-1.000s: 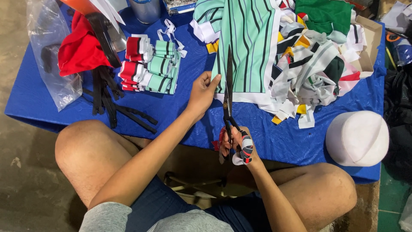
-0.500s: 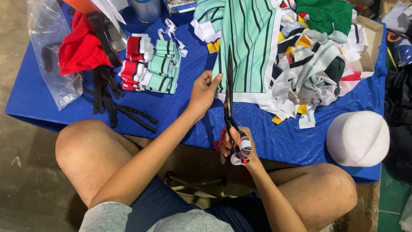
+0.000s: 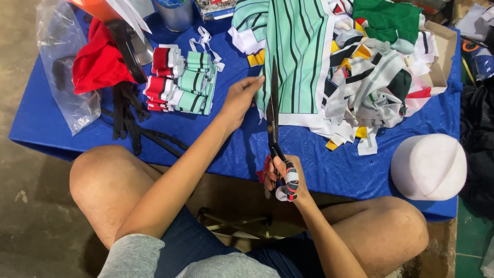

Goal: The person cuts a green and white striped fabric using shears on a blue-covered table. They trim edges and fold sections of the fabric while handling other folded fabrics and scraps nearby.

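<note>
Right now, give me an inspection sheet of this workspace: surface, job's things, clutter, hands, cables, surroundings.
Surface: blue cloth-covered table, low, in front of the seated person.
Job's things: long scissors, blades along the left edge of the green striped fabric.
Clutter: folded striped pieces, scrap heap, red cloth, black straps, plastic bag, white cap form.
Hands: left hand steadies the fabric edge; right hand grips the scissor handles.
Cables: nothing seen.
Surroundings: bare floor at the left; dark items at the right.

Sewing workshop, fabric scraps [image 3: 375, 92], scissors [image 3: 274, 118]
</note>
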